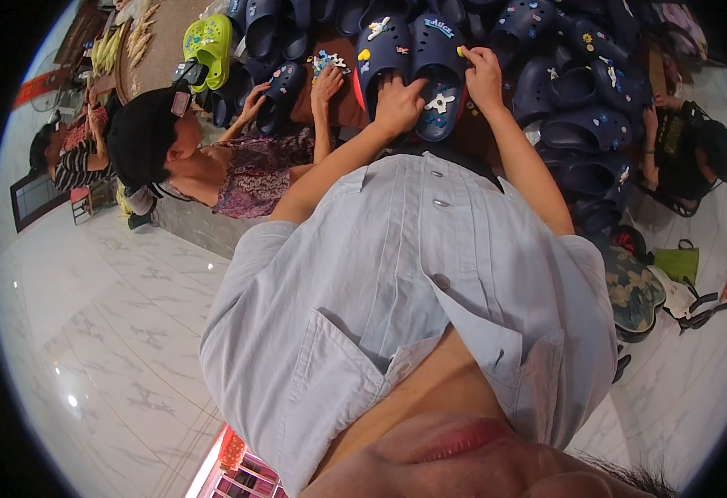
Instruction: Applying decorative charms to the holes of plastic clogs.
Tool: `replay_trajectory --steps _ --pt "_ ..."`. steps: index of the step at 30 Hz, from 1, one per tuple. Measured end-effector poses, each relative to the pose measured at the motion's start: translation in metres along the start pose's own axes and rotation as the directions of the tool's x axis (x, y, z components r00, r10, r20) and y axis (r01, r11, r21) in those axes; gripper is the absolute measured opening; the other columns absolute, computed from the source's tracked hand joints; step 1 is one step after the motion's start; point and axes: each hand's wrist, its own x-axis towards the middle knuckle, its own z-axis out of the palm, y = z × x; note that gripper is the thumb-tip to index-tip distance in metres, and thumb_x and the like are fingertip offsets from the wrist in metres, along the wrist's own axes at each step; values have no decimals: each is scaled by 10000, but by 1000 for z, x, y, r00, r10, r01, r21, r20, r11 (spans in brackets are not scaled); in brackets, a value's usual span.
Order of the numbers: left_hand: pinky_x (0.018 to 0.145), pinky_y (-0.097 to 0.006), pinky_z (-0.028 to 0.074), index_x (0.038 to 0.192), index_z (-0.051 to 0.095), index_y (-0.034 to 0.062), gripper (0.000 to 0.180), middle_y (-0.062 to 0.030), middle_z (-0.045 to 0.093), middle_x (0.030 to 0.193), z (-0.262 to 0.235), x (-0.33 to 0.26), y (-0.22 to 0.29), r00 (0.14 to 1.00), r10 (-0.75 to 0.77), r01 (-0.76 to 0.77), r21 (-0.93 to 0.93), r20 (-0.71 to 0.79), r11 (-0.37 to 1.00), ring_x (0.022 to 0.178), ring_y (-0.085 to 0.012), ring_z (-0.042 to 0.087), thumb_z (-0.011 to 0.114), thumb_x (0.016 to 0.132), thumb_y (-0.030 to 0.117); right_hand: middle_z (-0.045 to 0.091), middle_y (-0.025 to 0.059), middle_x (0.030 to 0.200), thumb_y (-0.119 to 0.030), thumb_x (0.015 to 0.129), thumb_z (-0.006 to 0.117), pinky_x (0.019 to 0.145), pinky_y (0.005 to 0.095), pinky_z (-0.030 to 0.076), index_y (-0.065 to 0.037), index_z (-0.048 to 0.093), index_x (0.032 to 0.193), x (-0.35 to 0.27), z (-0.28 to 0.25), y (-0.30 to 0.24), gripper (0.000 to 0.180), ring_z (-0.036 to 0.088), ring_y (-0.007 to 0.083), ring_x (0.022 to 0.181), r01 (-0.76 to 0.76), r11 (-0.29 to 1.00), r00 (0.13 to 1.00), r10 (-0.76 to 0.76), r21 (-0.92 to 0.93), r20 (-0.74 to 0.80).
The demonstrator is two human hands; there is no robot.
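Note:
A pair of navy foam clogs lies side by side in front of me, dotted with small charms. Fingers of my left hand (pixel 399 106) reach into the opening of the left clog (pixel 384 56), so their tips are hidden; its thumb side lies toward the right clog (pixel 436 62). Beside the right clog's outer edge, my right hand (pixel 485 77) pinches a small yellow shoe charm (pixel 462 51) between thumb and finger. A white charm (pixel 440 104) shows on the right clog's insole.
Navy clogs (pixel 587 129) are heaped to the right, with more along the far side. At left, a person in a black cap (pixel 143 133) handles another clog (pixel 280 87) and a cluster of charms (pixel 329 62). Lime-green clogs (pixel 207 50) stand beyond. Another person (pixel 700 149) sits at far right.

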Motion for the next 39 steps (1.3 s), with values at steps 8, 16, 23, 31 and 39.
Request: replay_trajectory --steps 8,16,23,31,39 --pt "880 -539 417 1202 619 203 424 -262 541 967 -1 1 0 998 46 -44 48 -41 998 967 -440 525 590 779 206 591 101 1022 76 764 546 899 381 449 -65 691 1094 4 -9 1 387 540 293 1002 80 995 994 -75 -55 82" --pt "847 -536 435 1219 607 225 445 -268 541 944 1 0 -1 997 55 -51 70 -54 996 920 -447 539 584 776 195 621 43 1014 -72 829 575 822 390 445 -84 696 1018 28 -26 -12 225 548 245 1040 329 882 913 -207 -337 351" --pt "798 -524 445 1217 603 197 436 -255 532 946 1 -2 -3 1000 -5 4 34 28 999 914 -446 530 616 781 214 652 26 1010 -108 764 624 828 427 457 -96 702 851 56 -26 -29 117 566 230 1047 486 771 759 -138 -412 637" --pt "882 -545 410 1180 630 181 413 -263 537 971 0 0 -2 1000 15 -15 18 -8 1000 969 -443 517 613 768 209 688 90 982 -40 754 618 816 446 503 -54 715 847 66 -21 -30 135 597 274 1038 325 850 738 46 -414 674" --pt "854 -537 429 1199 614 202 408 -254 551 947 2 -1 1 1000 -10 10 6 6 1000 936 -439 539 585 792 214 676 201 985 -96 861 593 834 466 506 -24 703 940 69 -31 -28 154 647 363 965 50 913 775 220 -405 592"
